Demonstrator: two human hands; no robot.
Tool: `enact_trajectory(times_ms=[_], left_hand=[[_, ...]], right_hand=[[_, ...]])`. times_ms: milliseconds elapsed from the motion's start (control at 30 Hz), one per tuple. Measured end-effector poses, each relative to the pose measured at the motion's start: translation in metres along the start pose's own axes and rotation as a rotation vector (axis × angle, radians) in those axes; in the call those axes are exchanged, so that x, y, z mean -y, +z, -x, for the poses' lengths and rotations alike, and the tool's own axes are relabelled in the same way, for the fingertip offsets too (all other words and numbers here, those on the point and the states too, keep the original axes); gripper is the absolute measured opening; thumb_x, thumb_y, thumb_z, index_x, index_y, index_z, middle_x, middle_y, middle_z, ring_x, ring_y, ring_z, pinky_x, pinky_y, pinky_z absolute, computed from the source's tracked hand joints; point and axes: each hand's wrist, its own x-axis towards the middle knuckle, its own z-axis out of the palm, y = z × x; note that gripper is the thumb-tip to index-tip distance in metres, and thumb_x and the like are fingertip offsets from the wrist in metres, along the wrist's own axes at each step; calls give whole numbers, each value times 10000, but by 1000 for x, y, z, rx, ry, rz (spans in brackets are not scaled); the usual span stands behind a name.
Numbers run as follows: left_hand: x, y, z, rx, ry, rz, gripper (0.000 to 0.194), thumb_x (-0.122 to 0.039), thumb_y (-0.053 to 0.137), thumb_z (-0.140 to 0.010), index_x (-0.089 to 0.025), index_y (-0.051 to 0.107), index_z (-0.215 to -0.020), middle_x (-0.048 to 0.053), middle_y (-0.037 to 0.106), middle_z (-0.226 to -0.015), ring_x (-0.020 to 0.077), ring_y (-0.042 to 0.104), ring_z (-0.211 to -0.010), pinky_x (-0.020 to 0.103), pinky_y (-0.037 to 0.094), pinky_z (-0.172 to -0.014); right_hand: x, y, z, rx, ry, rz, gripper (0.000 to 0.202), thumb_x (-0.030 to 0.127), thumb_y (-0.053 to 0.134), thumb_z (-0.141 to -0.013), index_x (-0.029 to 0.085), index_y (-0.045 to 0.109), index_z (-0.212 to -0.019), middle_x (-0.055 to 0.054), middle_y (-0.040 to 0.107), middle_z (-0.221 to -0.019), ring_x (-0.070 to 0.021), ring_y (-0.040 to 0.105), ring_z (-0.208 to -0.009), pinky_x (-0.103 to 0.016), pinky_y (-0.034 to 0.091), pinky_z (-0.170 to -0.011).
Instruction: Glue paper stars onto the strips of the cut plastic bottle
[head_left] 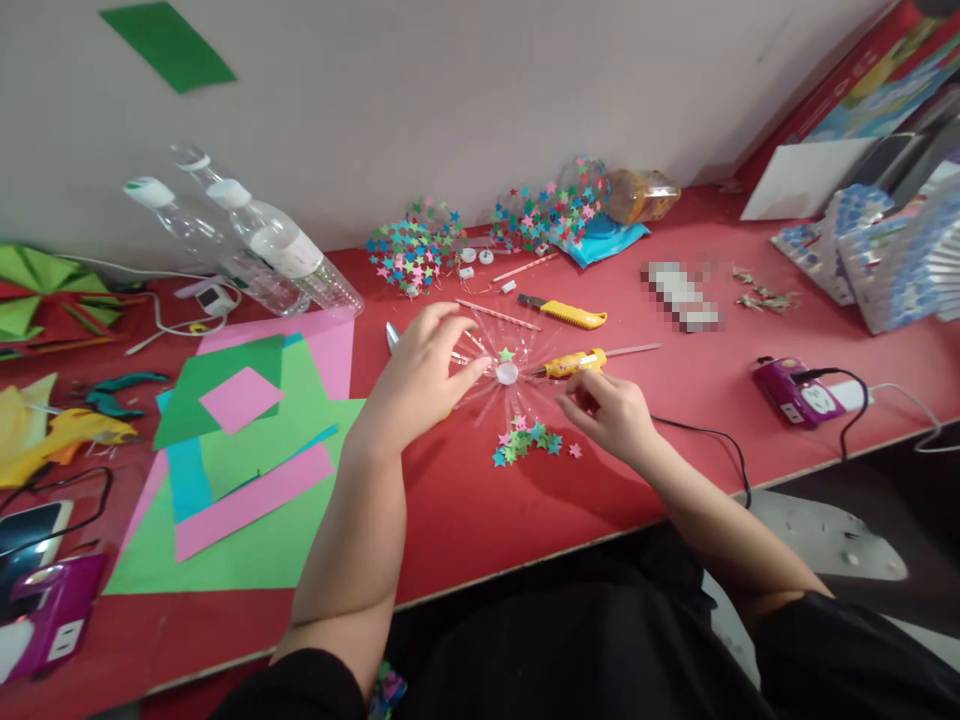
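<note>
In the head camera's view, a person's left hand (412, 375) curves wide beside a clear plastic piece (507, 373) splayed on a red table (457, 510), paper stars (533, 440) just in front. Opposite, the right hand (609, 408) bunches narrowly; whether it grips anything, one cannot tell.

The head camera looks down at the table (457, 510).
</note>
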Motion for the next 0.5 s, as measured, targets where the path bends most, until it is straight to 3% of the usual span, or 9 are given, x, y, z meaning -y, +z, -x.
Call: enact_trajectory(times_ms=[100, 233, 367, 500], left_hand=[[31, 10, 0, 18, -105, 32, 430, -427, 590, -864, -209, 502, -1224, 149, 467, -1384, 302, 424, -1344, 483, 359, -1099], [51, 25, -4, 133, -238, 82, 547, -501, 596, -836, -212, 459, -1280, 186, 514, -1368, 332, 522, -1261, 494, 450, -988], [48, 37, -12, 151, -281, 218, 347, -392, 597, -846, -235, 559, -1154, 113, 668, -1153, 256, 680, -967, 408, 530, -822], [46, 44, -23, 58, -266, 271, 86, -219, 582, -830, -195, 642, -888, 74, 690, -967, 209, 671, -866, 365, 526, -800]], right_hand=[[1, -2, -3, -25, 59, -26, 158, 351, 530, -877, 198, 561, -899, -1, 593, -674, -114, 515, -556, -228, 379, -570], [0, 7, -7, 140, 24, 11, 289, 325, 544, -885, 184, 582, -1135, -4, 645, -717, -136, 569, -620, -238, 395, -607], [-2, 22, -10, 207, -24, 41, 310, 292, 535, -904, 171, 601, -1182, -30, 698, -746, -155, 617, -653, -253, 405, -638], [-7, 31, -18, 209, -16, 31, 211, 233, 502, -924, 160, 639, -1066, -82, 738, -866, -170, 671, -748, -252, 429, -692]])
